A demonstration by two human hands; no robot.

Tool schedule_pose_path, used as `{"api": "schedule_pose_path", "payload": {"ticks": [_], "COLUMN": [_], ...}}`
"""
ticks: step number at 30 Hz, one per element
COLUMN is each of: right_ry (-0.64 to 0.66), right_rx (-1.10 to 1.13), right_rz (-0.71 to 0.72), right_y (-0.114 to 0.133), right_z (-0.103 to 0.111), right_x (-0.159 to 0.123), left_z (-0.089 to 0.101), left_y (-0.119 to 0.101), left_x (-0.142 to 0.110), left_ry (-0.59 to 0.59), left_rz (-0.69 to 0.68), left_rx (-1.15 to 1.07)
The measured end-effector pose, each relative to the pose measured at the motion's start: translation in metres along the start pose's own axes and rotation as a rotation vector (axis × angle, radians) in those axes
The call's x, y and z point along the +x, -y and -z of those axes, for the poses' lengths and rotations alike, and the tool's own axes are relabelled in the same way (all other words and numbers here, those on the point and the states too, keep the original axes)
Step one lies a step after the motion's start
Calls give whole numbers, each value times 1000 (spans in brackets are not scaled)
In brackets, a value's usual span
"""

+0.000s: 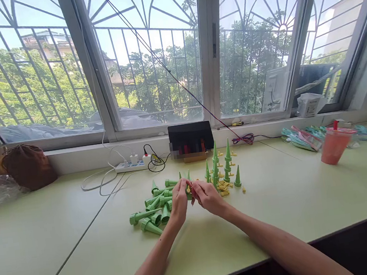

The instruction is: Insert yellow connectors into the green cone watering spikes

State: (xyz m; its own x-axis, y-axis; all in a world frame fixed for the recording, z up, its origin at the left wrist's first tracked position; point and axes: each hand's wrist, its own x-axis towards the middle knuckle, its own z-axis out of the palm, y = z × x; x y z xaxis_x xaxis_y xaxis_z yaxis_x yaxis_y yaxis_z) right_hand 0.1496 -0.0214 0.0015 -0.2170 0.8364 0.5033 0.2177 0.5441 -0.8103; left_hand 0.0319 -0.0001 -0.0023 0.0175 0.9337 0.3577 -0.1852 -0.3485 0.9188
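Observation:
My left hand [179, 200] is closed around a green plant watering spike [189, 196], mostly hidden by the fingers. Pressed against it, my right hand [208, 197] pinches at a small yellow valve [188, 189] on the spike; the fingertips cover much of it. Left of the hands lies a loose pile of green spikes [149, 225] with wide capped ends, pointing various ways. To the right, several spikes stand upright, some stacked, with yellow valves sticking out of their sides [227, 168]. A heap of loose yellow valves [224, 190] lies at their base.
A dark-screened tablet [190, 137] leans by the window sill behind the spikes. A power strip [129, 166] with cables is at the back left, near a brown drawstring bag [29, 167]. A red drink cup [335, 147] and plastic packets [302, 140] stand at the right.

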Motion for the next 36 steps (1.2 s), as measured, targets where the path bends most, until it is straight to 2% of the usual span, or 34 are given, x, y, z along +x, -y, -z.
{"api": "schedule_pose_path", "payload": {"ticks": [6,17,23,36], "right_ry": [10,3,-1,10], "right_rx": [-45,-87,-76,-8], "right_rz": [36,74,79,24], "right_y": [0,-4,-3,-4], "right_z": [0,-1,-1,-2], "right_x": [0,0,0,0], "left_z": [-2,1,0,-1], "left_y": [0,5,3,2], "left_x": [-1,-1,-2,0], "left_ry": [12,-34,-54,0], "left_rz": [14,64,56,-5], "left_rx": [1,57,72,63]}}
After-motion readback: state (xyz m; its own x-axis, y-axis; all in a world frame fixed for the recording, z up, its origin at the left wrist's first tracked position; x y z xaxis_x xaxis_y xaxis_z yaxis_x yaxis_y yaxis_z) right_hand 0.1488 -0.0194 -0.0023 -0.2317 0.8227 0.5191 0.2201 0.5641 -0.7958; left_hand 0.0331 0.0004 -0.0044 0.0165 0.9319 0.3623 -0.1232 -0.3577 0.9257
